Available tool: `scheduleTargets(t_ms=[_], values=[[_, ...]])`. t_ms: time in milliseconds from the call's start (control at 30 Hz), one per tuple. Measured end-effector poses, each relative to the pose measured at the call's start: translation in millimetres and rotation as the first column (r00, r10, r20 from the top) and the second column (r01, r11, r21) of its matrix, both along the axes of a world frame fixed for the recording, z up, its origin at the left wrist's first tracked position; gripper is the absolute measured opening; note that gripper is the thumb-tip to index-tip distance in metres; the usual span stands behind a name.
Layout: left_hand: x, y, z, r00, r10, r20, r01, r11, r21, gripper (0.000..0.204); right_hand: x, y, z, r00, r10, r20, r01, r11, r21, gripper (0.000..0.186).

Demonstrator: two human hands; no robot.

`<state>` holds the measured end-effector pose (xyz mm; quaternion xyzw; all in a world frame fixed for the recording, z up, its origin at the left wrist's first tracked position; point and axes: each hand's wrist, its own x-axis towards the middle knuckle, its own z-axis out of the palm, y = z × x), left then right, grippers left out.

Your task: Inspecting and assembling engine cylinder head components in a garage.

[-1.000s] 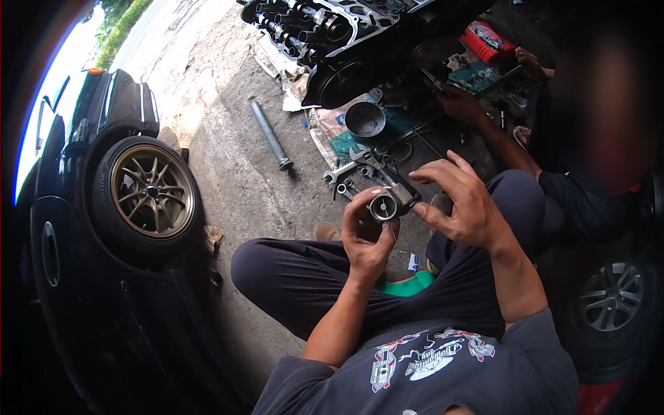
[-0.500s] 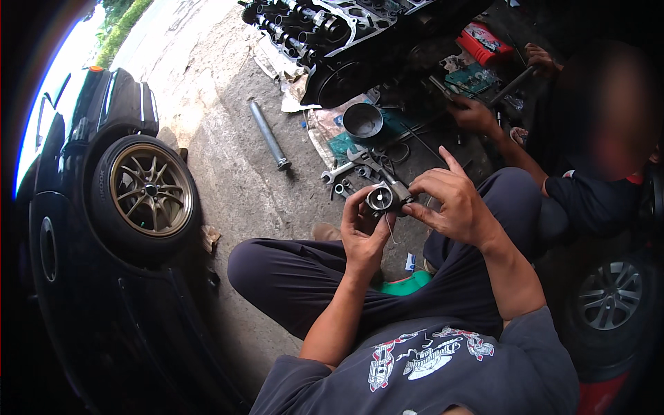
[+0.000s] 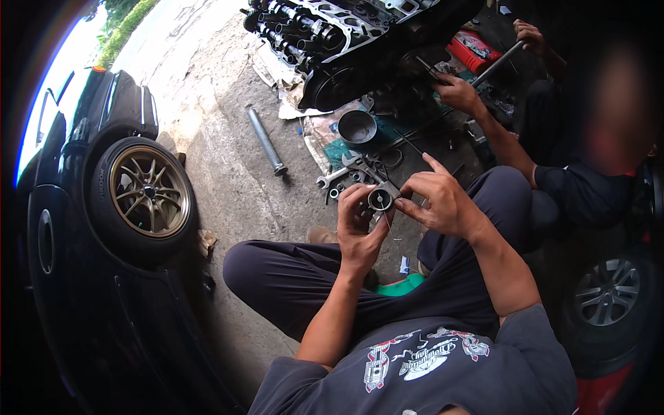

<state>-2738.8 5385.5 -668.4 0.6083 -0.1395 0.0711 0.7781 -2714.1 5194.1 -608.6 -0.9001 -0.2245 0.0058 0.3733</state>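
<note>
Above my crossed legs I hold up a small carburetor-like metal part (image 3: 380,200). A dark round bore with a light bar across it faces up, and a thin wire hangs below. My left hand (image 3: 358,232) wraps its fingers and thumb round the left side and bottom of the part. Thumb and fingers of my right hand (image 3: 439,197) pinch its right side, with the index finger lifted. Just beyond lie an adjustable wrench (image 3: 361,164), an open-end wrench (image 3: 332,178) and several sockets (image 3: 337,190). My fingers hide much of the part.
An opened engine (image 3: 332,34) stands ahead, with a dark bowl (image 3: 357,127) before it. A metal rod (image 3: 266,140) lies on concrete. A black car (image 3: 62,207) is at left. At right a person's hand (image 3: 458,93) grips a long bar (image 3: 499,63); a red container (image 3: 472,50) sits behind.
The part has turned slightly in my hands and its bore shows more fully. The person at right has moved the long bar up and left. My view has shifted a little.
</note>
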Motion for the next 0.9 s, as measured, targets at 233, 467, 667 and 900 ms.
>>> scheduleTargets(t_ms=[233, 467, 667, 900], values=[[-4.0, -3.1, 6.7, 0.952, -0.069, -0.298, -0.005, 0.97, -0.242, 0.047, 1.7, 3.5, -13.1, 0.999, -0.016, 0.052, 0.014, 0.999, 0.033, 0.019], [0.0, -2.3, -8.0, 0.87, -0.113, -0.479, -0.012, 0.968, -0.251, 0.043, 0.9, 2.0, -21.1, 0.993, -0.009, 0.114, 0.024, 0.992, -0.123, 0.023], [-4.2, -5.7, -6.6, 0.872, -0.092, -0.481, -0.006, 0.98, -0.199, 0.039, -3.2, 0.8, -28.0, 0.993, 0.003, 0.116, 0.019, 0.983, -0.184, 0.026], [-0.3, -9.1, -16.4, 0.95, 0.004, -0.312, -0.018, 0.999, -0.042, 0.04, -7.4, -8.3, -22.3, 0.997, -0.031, -0.065, 0.01, 0.953, -0.303, 0.034]])
